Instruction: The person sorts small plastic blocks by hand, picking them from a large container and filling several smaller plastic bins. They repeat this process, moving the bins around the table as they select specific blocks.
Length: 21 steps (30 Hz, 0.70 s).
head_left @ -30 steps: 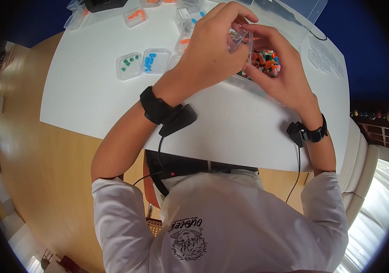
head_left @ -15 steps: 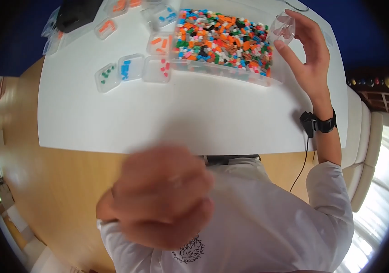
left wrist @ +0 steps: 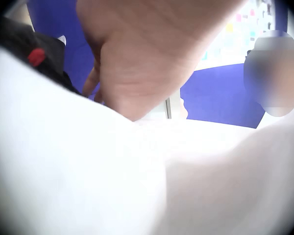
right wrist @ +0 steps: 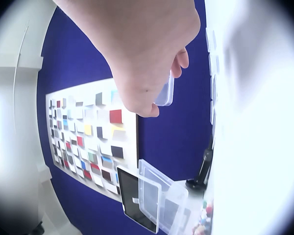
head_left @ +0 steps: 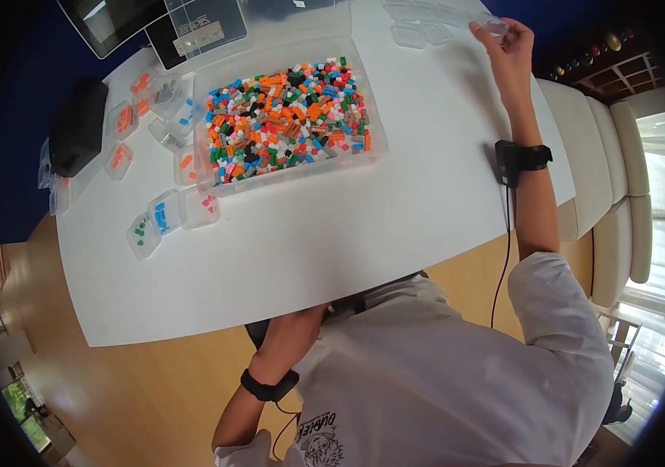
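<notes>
My right hand is at the far right of the table in the head view, pinching a small clear plastic box between thumb and fingers. In the right wrist view, part of this box shows beyond the thumb. Several similar clear cases lie beside that hand. My left hand is low at the waist, by the table's front edge. Its fingers are mostly hidden in the head view, and white shirt cloth covers much of the left wrist view.
A large clear bin of mixed colourful small bricks stands on the white table. Small boxes with green pieces, blue pieces and pink pieces sit front left of it. A black case stands farther left.
Both hands were together at the clear box above the bin. The left hand let go and came back to the waist. The right carried the box rightward, and the view turned right.
</notes>
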### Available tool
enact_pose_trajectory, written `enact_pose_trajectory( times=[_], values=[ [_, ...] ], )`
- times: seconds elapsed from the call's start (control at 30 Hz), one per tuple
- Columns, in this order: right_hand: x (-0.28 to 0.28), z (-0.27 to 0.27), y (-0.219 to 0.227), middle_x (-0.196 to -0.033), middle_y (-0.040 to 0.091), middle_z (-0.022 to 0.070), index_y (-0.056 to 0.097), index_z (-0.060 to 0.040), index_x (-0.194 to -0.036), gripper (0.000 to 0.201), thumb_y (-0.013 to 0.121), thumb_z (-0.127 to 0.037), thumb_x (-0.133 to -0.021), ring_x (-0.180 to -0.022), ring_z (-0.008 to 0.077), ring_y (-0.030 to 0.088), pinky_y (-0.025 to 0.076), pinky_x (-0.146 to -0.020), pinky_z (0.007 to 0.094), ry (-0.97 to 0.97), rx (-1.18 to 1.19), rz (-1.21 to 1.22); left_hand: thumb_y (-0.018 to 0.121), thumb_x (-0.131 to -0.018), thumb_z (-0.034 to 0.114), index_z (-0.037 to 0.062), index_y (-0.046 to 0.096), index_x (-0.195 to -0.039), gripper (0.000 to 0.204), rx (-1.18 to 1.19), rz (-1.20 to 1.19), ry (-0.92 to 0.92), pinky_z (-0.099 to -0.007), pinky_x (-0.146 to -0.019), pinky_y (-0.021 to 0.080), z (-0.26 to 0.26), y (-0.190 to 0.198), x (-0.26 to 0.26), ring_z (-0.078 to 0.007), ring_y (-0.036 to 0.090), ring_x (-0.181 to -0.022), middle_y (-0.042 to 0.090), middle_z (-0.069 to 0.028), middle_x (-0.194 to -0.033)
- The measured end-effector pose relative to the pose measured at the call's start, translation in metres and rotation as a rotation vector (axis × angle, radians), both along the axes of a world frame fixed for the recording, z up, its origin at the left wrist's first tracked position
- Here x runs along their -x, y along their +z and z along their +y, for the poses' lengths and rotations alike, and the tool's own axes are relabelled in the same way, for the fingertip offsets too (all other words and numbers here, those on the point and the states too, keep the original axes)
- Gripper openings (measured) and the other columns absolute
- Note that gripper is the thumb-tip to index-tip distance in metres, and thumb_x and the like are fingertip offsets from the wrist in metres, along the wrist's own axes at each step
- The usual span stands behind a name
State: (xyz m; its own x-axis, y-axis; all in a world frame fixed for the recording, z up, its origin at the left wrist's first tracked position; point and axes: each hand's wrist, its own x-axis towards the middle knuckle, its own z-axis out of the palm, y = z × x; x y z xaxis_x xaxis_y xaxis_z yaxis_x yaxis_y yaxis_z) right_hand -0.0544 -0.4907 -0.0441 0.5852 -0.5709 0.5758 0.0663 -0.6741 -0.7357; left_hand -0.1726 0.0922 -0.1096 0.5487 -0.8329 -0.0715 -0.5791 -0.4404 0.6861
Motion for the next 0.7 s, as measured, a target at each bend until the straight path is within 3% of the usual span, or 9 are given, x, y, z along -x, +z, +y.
enact_pose_trajectory(
  times=[0.07,0.1,0.17,0.23,0.3,0.33,0.47,0.63,0.7],
  values=[
    [0.001,-0.034,-0.018,-0.119,0.074,0.0081,0.047,0.0097,-0.145,0.093,0.103,-0.041,-0.090,-0.098,0.0115,0.066,0.056,-0.087,0.0274,-0.084,-0.031,0.017,0.072,-0.105,-0.002,0.0004,0.076,-0.136,0.032,-0.007,0.104,-0.001,-0.0505,-0.096,0.059,0.002,-0.016,-0.005,-0.0438,0.073,-0.108,0.077,-0.0213,-0.119],
    [0.002,-0.041,-0.026,-0.118,0.073,0.0036,0.053,0.0039,-0.150,0.085,0.100,-0.039,-0.094,-0.097,0.0105,0.067,0.055,-0.086,0.0269,-0.170,-0.013,-0.012,0.071,-0.108,0.000,0.0012,0.074,-0.139,0.031,-0.009,0.204,0.017,-0.0499,-0.096,0.059,0.002,-0.019,-0.004,-0.0448,0.072,-0.107,0.077,-0.0220,-0.119],
    [0.007,0.000,-0.005,-0.126,0.066,0.0085,0.054,-0.0091,-0.146,0.062,0.090,-0.031,-0.101,-0.105,0.0163,0.067,0.059,-0.083,0.0337,-0.244,-0.125,0.010,0.072,-0.108,0.002,0.0009,0.074,-0.140,0.031,-0.018,0.184,0.022,-0.0501,-0.098,0.058,0.005,-0.033,-0.002,-0.0453,0.072,-0.107,0.076,-0.0228,-0.121],
    [0.002,0.002,-0.008,-0.123,0.063,0.0064,0.053,-0.0072,-0.143,0.060,0.090,-0.027,-0.100,-0.102,0.0163,0.063,0.055,-0.083,0.0335,-0.218,-0.148,-0.008,0.073,-0.109,0.005,0.0006,0.073,-0.141,0.032,-0.006,0.154,0.003,-0.0503,-0.099,0.058,-0.001,-0.037,-0.007,-0.0459,0.072,-0.108,0.076,-0.0236,-0.122],
    [-0.002,-0.011,-0.022,-0.125,0.064,0.0076,0.054,-0.0063,-0.144,0.060,0.090,-0.024,-0.100,-0.105,0.0174,0.063,0.054,-0.087,0.0333,-0.134,0.141,-0.069,0.075,-0.109,0.011,0.0002,0.072,-0.140,0.033,0.009,0.074,-0.007,-0.0515,-0.102,0.057,-0.006,-0.041,-0.008,-0.0470,0.071,-0.112,0.075,-0.0243,-0.126],
    [0.004,0.011,-0.009,-0.125,0.063,0.0087,0.054,-0.0058,-0.144,0.059,0.090,-0.024,-0.100,-0.110,0.0185,0.063,0.053,-0.094,0.0350,-0.197,0.141,0.052,0.075,-0.109,0.011,0.0002,0.072,-0.140,0.033,0.005,0.074,-0.013,-0.0515,-0.102,0.057,-0.007,-0.043,-0.008,-0.0470,0.071,-0.112,0.075,-0.0243,-0.126],
    [0.000,0.012,-0.016,-0.125,0.064,0.0098,0.055,-0.0060,-0.143,0.058,0.090,-0.023,-0.100,-0.110,0.0196,0.063,0.054,-0.094,0.0364,-0.120,0.166,-0.028,0.076,-0.108,0.011,0.0001,0.073,-0.141,0.035,-0.013,0.058,-0.026,-0.0523,-0.105,0.056,-0.013,-0.047,-0.012,-0.0470,0.071,-0.118,0.075,-0.0244,-0.131],
    [0.006,0.017,-0.012,-0.125,0.066,0.0102,0.057,-0.0059,-0.148,0.060,0.088,-0.027,-0.102,-0.109,0.0204,0.064,0.054,-0.093,0.0365,-0.150,0.188,0.130,0.075,-0.105,0.005,0.0008,0.071,-0.144,0.040,-0.041,-0.015,-0.068,-0.0531,-0.110,0.055,-0.023,-0.054,-0.008,-0.0472,0.070,-0.123,0.074,-0.0248,-0.136],
    [0.008,0.022,-0.008,-0.125,0.067,0.0097,0.057,-0.0059,-0.148,0.060,0.088,-0.028,-0.102,-0.109,0.0197,0.064,0.054,-0.093,0.0356,-0.134,0.173,0.145,0.073,-0.100,0.000,0.0019,0.069,-0.148,0.049,0.006,-0.194,-0.101,-0.0531,-0.112,0.055,-0.032,-0.053,-0.002,-0.0483,0.069,-0.128,0.072,-0.0240,-0.142]
  ],
)
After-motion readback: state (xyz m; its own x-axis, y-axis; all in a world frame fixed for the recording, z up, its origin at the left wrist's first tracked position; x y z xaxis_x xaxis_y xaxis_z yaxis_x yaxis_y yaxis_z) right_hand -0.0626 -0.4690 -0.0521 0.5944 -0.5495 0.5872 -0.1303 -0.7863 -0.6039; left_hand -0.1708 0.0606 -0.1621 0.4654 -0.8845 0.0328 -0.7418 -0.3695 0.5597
